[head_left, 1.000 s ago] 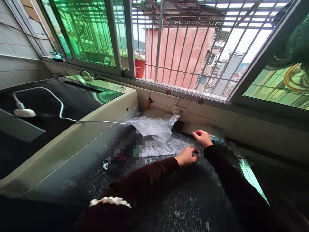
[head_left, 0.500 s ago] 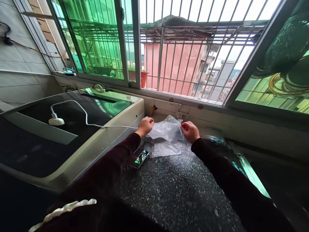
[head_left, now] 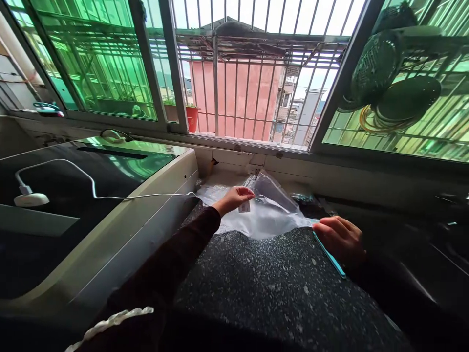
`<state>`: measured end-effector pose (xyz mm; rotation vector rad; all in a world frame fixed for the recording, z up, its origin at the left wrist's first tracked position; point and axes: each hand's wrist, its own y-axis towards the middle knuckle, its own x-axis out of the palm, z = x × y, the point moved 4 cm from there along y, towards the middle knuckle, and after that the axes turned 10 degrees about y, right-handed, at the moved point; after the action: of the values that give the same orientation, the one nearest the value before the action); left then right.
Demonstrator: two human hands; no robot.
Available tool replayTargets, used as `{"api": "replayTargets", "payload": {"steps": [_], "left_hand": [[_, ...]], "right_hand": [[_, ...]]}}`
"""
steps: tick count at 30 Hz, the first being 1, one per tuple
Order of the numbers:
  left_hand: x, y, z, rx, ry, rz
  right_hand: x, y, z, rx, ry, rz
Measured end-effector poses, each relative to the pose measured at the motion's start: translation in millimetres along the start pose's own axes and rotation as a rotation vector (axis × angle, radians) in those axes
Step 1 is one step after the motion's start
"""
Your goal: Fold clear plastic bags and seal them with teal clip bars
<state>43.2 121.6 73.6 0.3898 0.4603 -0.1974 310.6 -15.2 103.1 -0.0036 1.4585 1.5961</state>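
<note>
Clear plastic bag [head_left: 271,217] drawn out between two hands near the worktop's [head_left: 256,283] back edge.
The right hand's [head_left: 339,239] grip is closed on one end of the bag; the left hand's [head_left: 234,199] grip is pinched, seemingly on its film, above a small label [head_left: 244,207]. The bag is spread but creased, not flat; whether its mouth is open cannot be told. A turquoise strip [head_left: 330,255] is beside the right hand.

Clear bag [head_left: 271,215] spread wider; right hand [head_left: 340,239] farther right; pale label [head_left: 244,206] now showing.
</note>
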Motion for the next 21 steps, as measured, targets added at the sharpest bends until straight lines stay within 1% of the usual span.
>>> {"api": "replayTargets", "payload": {"steps": [2, 3, 5, 7, 9, 10, 11, 13, 15, 17, 19, 21], "left_hand": [[1.1, -21.4, 22.7, 0.206, 0.066, 0.114], [3.1, -36.9, 34.4, 0.345, 0.151, 0.136], [10.4, -75.8, 51.2, 0.592, 0.316, 0.142], [22.6, -118.8, 55.3, 0.760, 0.452, 0.093], [36.2, -158.3, 47.4, 0.826, 0.594, 0.040], [43.5, -175.5, 40.8, 0.843, 0.637, -0.016], [49.2, -190.3, 33.3, 0.840, 0.659, -0.055], [56.5, -212.8, 19.4, 0.813, 0.675, -0.081], [58.9, -226.8, 8.9, 0.770, 0.677, -0.074], [58.6, -235.4, 2.5, 0.736, 0.684, -0.070], [56.9, -241.0, -1.0, 0.712, 0.699, -0.071], [55.2, -245.3, -2.7, 0.700, 0.718, -0.071]], "right_hand": [[-17.2, -27.2, -7.9, 0.013, -0.037, -0.046], [-25.0, -41.3, -13.6, 0.013, -0.048, -0.073], [-36.8, -70.2, -29.2, 0.002, -0.044, -0.147], [-42.8, -97.5, -50.7, -0.017, 0.013, -0.232], [-44.9, -118.8, -75.3, -0.028, 0.111, -0.291], [-44.8, -126.1, -87.2, -0.025, 0.171, -0.314], [-44.3, -131.1, -97.4, -0.010, 0.233, -0.334], [-42.5, -133.8, -108.7, 0.072, 0.339, -0.350], [-39.4, -128.7, -104.0, 0.206, 0.400, -0.324], [-32.8, -119.0, -83.3, 0.382, 0.425, -0.279], [-15.1, -110.2, -51.8, 0.654, 0.493, -0.345], [9.3, -104.0, -18.9, 0.986, 0.549, -0.402]]}}
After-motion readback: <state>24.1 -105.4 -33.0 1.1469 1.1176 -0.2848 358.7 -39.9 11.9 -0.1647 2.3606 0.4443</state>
